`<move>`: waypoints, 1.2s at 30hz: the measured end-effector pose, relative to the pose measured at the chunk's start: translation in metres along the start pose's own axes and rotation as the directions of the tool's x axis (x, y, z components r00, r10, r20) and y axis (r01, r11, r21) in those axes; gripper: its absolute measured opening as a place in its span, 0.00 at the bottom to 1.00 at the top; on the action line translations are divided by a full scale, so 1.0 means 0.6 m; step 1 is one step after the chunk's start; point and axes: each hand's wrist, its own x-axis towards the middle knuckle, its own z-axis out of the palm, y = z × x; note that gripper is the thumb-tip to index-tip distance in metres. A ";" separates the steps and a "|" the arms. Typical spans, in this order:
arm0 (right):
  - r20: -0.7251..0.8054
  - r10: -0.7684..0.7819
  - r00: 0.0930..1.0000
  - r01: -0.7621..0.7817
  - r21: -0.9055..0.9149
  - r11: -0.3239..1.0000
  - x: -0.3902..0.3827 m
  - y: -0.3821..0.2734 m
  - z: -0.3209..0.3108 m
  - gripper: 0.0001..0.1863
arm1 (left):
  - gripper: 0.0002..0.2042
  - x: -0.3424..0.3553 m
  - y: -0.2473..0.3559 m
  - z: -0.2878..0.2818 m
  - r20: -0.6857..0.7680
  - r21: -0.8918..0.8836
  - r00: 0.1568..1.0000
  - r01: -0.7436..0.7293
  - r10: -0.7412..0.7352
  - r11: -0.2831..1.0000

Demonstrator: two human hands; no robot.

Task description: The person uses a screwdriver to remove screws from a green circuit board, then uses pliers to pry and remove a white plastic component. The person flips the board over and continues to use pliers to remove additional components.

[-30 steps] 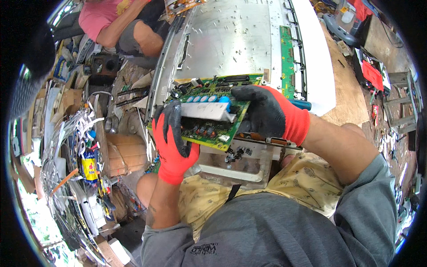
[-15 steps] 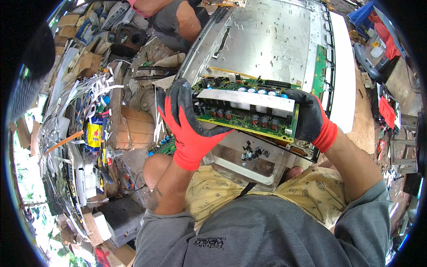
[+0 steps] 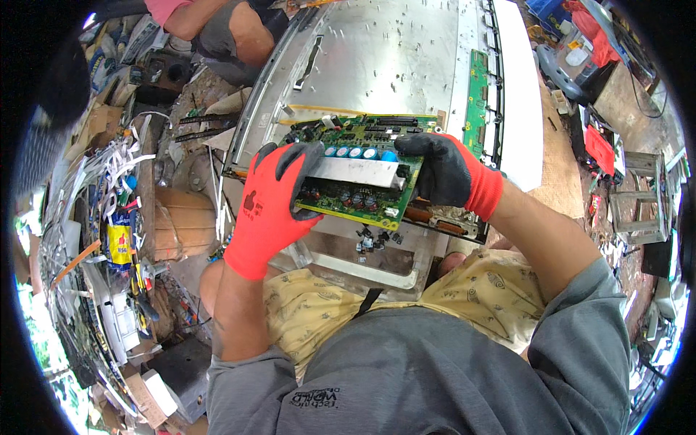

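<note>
I have a green circuit board (image 3: 348, 205) between my two gloved hands, with a pale heat sink (image 3: 351, 172), blue-and-white capacitors and small coils on it. My left hand (image 3: 279, 188) grips the board’s left end, fingers bent round it. At the right end my right hand (image 3: 446, 170) is closed on the board. Beneath and beyond it lies a large silver metal panel (image 3: 384, 58) studded with small posts, a long green strip board (image 3: 475, 98) along its right side. A pale plastic tray (image 3: 406, 278) below holds small black parts (image 3: 370, 239).
A co-worker’s bent leg (image 3: 246, 40) is at the top left. Heaped strips, cables and scrap (image 3: 123, 159) line the left, beside a cardboard-coloured box (image 3: 181, 225). A white sheet (image 3: 518, 65), plywood (image 3: 558, 167) and a wooden frame (image 3: 638, 235) lie to the right.
Since half a second ago the board has tilted, showing more of its component face. My left fingers have curled further over its left end, and the head view has shifted slightly.
</note>
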 end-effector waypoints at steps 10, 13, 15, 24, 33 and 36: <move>-0.142 0.008 0.990 -0.048 -0.279 0.959 -0.002 0.004 -0.003 0.24 | 0.43 -0.006 -0.020 0.037 0.068 0.052 0.997 -0.042 0.038 0.998; -0.222 0.009 0.975 -0.146 -0.612 0.777 -0.021 -0.021 0.005 0.31 | 0.43 -0.012 -0.031 0.037 0.061 0.045 0.998 0.000 -0.002 0.999; -0.247 -0.124 0.961 -0.134 -0.810 0.570 -0.029 -0.020 -0.023 0.30 | 0.42 -0.015 -0.042 0.039 0.084 0.034 0.996 0.034 -0.037 0.999; 0.198 -0.289 0.937 -0.056 -0.729 -0.682 -0.074 0.070 -0.061 0.33 | 0.39 -0.014 -0.060 0.068 0.176 0.090 0.984 -0.013 -0.003 0.996; 0.063 -0.250 0.966 -0.124 -0.736 -0.665 -0.053 0.062 -0.058 0.32 | 0.36 -0.010 -0.060 0.090 0.197 0.100 0.980 -0.032 0.012 0.995; 0.005 -0.285 0.958 -0.157 -0.826 -0.541 -0.067 0.044 -0.045 0.27 | 0.37 -0.018 -0.068 0.096 0.162 0.086 0.987 -0.008 -0.006 0.996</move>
